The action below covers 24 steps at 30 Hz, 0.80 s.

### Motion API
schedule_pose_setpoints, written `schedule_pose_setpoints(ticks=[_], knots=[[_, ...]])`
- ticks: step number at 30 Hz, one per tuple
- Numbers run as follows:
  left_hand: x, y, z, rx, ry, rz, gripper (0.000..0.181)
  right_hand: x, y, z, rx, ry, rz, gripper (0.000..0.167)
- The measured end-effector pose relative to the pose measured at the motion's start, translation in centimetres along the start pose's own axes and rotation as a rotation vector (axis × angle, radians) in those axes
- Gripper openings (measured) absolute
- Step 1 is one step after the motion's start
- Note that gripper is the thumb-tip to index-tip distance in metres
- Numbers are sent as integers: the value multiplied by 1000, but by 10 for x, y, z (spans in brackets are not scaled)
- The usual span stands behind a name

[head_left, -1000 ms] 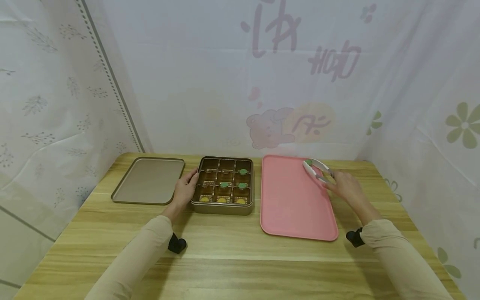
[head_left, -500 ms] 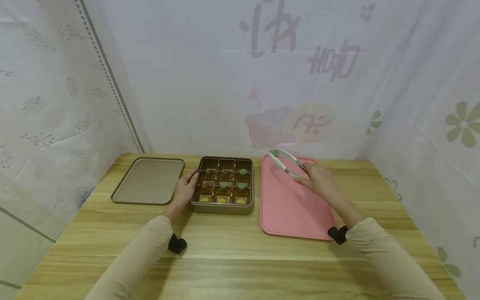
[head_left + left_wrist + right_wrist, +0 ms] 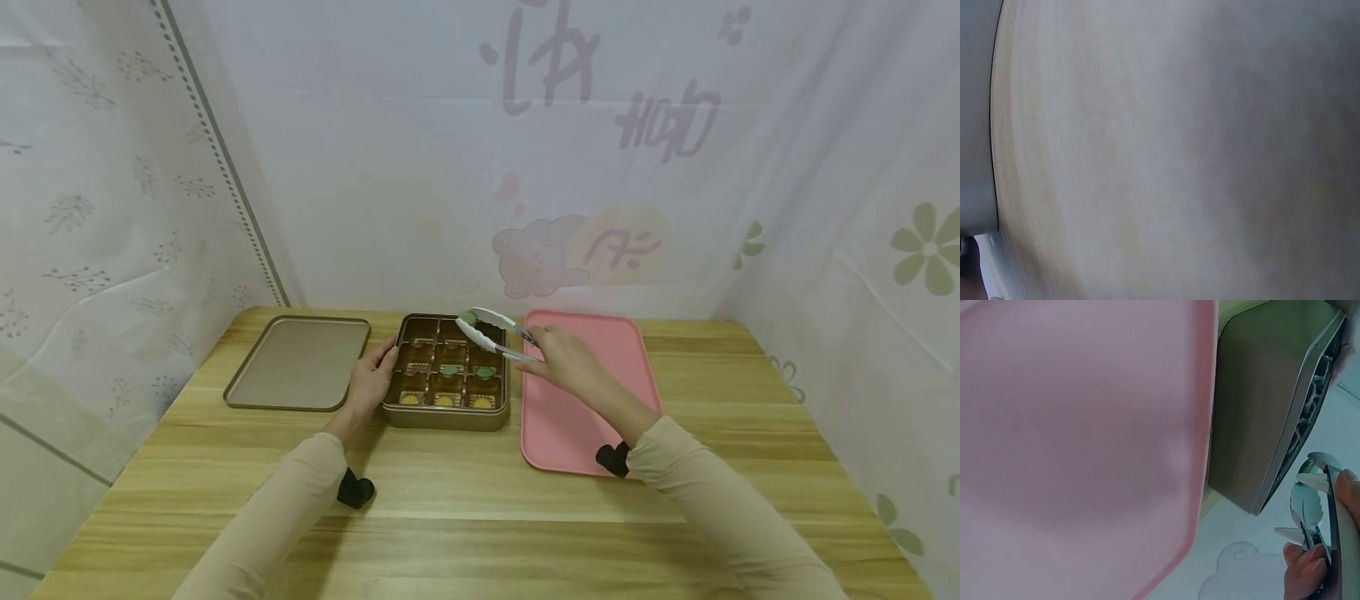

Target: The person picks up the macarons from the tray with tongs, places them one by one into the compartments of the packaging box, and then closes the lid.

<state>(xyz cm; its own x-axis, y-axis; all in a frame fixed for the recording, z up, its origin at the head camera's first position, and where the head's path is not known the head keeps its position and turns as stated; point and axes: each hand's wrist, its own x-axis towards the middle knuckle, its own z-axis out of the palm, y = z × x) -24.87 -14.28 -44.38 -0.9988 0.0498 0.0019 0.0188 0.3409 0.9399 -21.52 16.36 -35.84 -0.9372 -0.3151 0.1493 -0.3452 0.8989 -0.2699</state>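
My right hand [image 3: 562,358] holds a pair of metal tongs [image 3: 510,325] with white scalloped tips. A small green round piece [image 3: 468,317] is pinched between the tips, above the back row of a bronze tin box [image 3: 446,419]. The box has a clear divided insert; green pieces [image 3: 448,371] lie in its middle row and yellow pieces [image 3: 444,402] in the front row. The tongs partly cover the box's back right compartments. My left hand [image 3: 369,379] rests against the box's left side, its fingers fairly straight. The left wrist view shows mostly blurred tabletop and the box wall [image 3: 975,125].
A pink tray [image 3: 592,417] lies right of the box, under my right forearm. To the left is a flat bronze lid [image 3: 300,362]. Everything stands on a wooden table [image 3: 450,500], with a printed cloth [image 3: 375,167] hanging behind it.
My right hand has carried the tongs and green piece leftward, from above the pink tray's far right corner to over the box. My left hand has stayed at the box.
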Motion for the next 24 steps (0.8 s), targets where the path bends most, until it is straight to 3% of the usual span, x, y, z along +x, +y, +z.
schedule_pose_setpoints(ticks=[14,20,24], knots=[[-2,3,1,-22,0,-1,47,17,-23,12,-44,-111,-8,46],[-1,2,0,-13,7,5,47,17,-23,16,-28,-103,-1,45],[-1,1,0,-2,12,3,47,14,-20,17,11,-92,-7,55]])
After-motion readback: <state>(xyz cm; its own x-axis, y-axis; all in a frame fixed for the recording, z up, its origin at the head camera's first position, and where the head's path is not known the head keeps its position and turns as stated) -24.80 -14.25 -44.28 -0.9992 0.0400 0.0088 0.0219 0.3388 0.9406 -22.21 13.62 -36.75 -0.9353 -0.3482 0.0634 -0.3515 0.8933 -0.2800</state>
